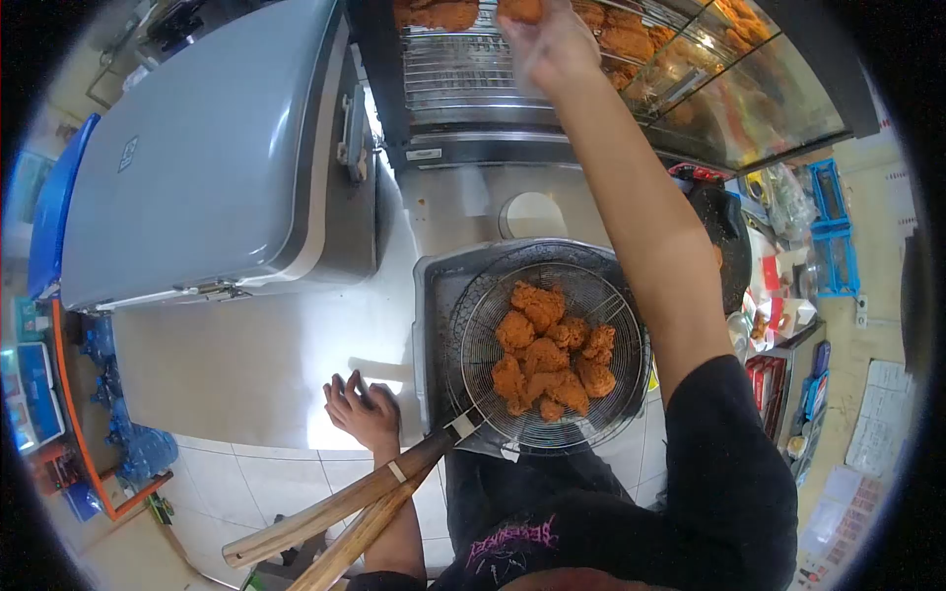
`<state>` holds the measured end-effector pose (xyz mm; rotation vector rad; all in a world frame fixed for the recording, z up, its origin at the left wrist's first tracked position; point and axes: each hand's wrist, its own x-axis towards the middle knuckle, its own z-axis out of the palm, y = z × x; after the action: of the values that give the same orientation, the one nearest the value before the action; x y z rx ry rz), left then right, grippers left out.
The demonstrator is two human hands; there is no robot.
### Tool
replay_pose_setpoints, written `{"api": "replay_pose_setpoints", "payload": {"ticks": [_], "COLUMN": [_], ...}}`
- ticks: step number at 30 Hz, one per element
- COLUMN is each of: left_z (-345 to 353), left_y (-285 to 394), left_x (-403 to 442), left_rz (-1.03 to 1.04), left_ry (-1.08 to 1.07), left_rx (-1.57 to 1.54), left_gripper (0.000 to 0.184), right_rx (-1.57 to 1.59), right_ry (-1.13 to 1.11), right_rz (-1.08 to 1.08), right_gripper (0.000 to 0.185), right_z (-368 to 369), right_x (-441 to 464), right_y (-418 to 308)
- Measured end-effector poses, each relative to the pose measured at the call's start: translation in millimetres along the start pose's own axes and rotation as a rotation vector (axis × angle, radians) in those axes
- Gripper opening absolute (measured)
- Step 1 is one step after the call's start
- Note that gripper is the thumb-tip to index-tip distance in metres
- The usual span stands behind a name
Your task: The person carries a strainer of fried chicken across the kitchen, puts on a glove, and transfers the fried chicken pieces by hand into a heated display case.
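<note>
My right hand, which looks covered by a thin clear glove, reaches into the lit display cabinet at the top and grips a piece of fried chicken over the wire rack. My left hand rests on the edge of the metal table, its fingers spread, holding nothing. Between my arms, a round wire strainer with several pieces of fried chicken lies over a grey tray. Its wooden handles extend to the lower left, across my left forearm.
A large grey cooler box stands on the left of the table. More chicken lies on the cabinet rack behind glass doors. A round white disc sits beyond the tray. A black pan is right of my right arm.
</note>
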<state>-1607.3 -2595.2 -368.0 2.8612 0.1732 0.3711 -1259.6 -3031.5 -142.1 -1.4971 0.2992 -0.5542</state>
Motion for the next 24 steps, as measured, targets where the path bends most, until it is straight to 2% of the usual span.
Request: {"api": "replay_pose_setpoints", "payload": {"ticks": [1,7,17,21,24], "left_z": [0,1,4,3,16], "left_y": [1,-3,0,-2,-5], "left_x": [2,3,5,4,6], "left_rz": [-0.006,-0.01,-0.009,0.002,0.028], "left_ry": [-0.001,-0.022,-0.037,-0.02,0.016], "left_rx": [-0.003,0.035,0.047,0.028,-0.023], "left_gripper": [0.039,0.043,0.041,0.041,0.041], "right_rx": [-0.782,-0.743,-0.727,-0.734,-0.711], "right_ry": [0.011,0.17,0.204,0.198,0.174], "right_rz": [-0.293,-0.2,-0.207,-0.239,-0.358], "right_gripper": [0.026,0.028,0.032,0.034,0.035], "right_z": [-1,22,32,33,22], "right_x": [13,71,89,81,47], "right_y": [7,8,9,9,9]}}
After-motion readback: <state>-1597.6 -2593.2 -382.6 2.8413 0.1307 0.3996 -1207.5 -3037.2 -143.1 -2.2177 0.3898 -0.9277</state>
